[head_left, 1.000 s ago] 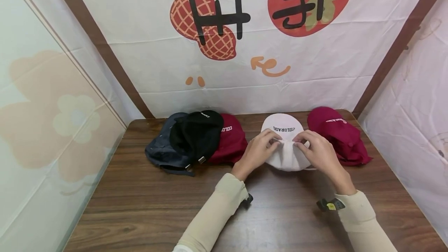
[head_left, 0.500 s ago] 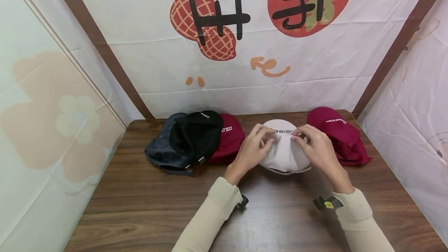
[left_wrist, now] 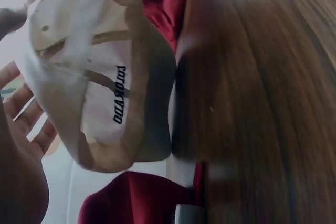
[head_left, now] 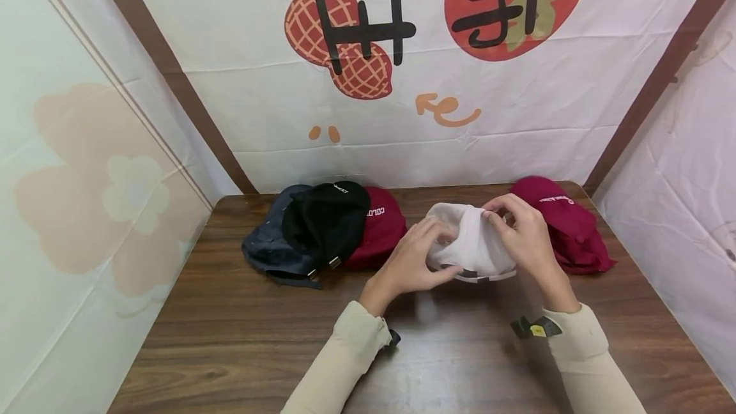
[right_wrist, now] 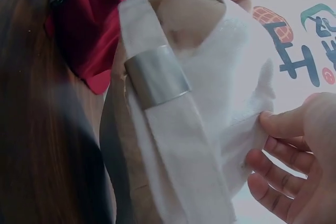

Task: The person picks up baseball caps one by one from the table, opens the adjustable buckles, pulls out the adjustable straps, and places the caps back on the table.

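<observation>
A white cap (head_left: pixel 482 245) is held a little above the table, tilted with its back toward me. My right hand (head_left: pixel 524 232) pinches the crown fabric between thumb and fingers; the right wrist view shows that thumb (right_wrist: pixel 286 124) on the cloth. At the cap's left side, my left hand (head_left: pixel 409 259) has its fingers spread along the fabric and its thumb extended near the lower rim. Seen from the left wrist, the cap's inside faces the camera, with dark COLORADO lettering (left_wrist: pixel 119 95) on the brim showing through the opening. A metal buckle (right_wrist: pixel 159 77) sits on the back strap.
To the left, a black cap (head_left: pixel 328 222) overlaps a navy cap (head_left: pixel 267 241) and a dark red cap (head_left: pixel 382 229). Another dark red cap (head_left: pixel 575 235) lies at the right. All rest on a wooden table (head_left: pixel 241 344) before a printed cloth backdrop (head_left: pixel 276 152).
The white cap has tipped, hiding its lettered brim from the head view. My left hand has left its pinch near the brim and spread lower along the left side; my right hand keeps pinching the crown.
</observation>
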The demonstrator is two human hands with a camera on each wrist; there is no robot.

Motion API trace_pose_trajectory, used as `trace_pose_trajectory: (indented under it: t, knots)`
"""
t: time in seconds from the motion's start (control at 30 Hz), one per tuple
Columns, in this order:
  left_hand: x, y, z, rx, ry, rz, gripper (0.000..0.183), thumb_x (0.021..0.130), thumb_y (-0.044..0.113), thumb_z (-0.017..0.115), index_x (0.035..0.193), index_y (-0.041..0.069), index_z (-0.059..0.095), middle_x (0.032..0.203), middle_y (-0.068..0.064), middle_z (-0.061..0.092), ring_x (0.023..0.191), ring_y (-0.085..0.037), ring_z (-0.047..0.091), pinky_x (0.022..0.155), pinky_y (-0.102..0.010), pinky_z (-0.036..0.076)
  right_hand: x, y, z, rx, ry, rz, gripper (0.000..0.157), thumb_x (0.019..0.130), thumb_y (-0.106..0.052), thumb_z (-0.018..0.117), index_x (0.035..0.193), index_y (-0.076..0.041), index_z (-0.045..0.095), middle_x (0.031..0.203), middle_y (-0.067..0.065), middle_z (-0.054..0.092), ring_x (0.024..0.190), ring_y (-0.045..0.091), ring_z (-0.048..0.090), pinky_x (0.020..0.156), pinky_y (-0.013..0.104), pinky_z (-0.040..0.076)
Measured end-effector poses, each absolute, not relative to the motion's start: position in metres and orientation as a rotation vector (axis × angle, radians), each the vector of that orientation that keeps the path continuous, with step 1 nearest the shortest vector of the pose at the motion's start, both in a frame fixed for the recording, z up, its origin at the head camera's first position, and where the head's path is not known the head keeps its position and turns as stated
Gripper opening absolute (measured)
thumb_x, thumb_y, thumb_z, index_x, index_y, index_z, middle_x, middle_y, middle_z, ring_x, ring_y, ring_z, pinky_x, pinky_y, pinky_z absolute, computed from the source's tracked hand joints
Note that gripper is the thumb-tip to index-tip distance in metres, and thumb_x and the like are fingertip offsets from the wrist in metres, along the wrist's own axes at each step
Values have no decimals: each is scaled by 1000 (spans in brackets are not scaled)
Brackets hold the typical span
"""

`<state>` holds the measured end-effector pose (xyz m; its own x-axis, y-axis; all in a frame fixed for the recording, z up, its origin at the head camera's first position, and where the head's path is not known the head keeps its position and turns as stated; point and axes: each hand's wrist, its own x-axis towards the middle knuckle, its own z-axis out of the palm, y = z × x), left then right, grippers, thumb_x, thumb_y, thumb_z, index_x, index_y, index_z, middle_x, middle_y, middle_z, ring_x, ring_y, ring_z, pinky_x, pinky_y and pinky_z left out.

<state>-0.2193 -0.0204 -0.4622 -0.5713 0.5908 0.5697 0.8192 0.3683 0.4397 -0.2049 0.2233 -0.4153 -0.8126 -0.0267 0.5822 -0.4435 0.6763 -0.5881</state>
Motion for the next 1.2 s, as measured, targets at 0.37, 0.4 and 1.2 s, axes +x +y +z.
trace_pose_trajectory:
  t: [0.37,0.4,1.2]
  knots:
    - [-218,-21,-462,-1198,-2198,-977,21,83,5,72,100,11,62,97,1,62,94,-15,58,82,-27,49,-205,222,-414,323,-2335,1048,8,93,-3,81,100,-7,78,90,8,72,74,3,55,68,15,46]
    - [-218,-21,-462,-1199,-2176,-989,20,83,4,72,99,11,62,95,1,62,91,-16,58,81,-25,49,-205,222,-415,321,-2334,1047,9,92,-3,81,100,-6,78,90,8,72,74,3,55,67,15,46]
    - [-209,-13,-432,-826,-2086,-1396,15,86,-2,70,97,6,62,91,-8,68,81,-20,65,73,-27,58,-194,212,-417,1037,-2031,1132,23,75,6,81,90,-8,69,96,6,66,92,14,58,82,24,48]
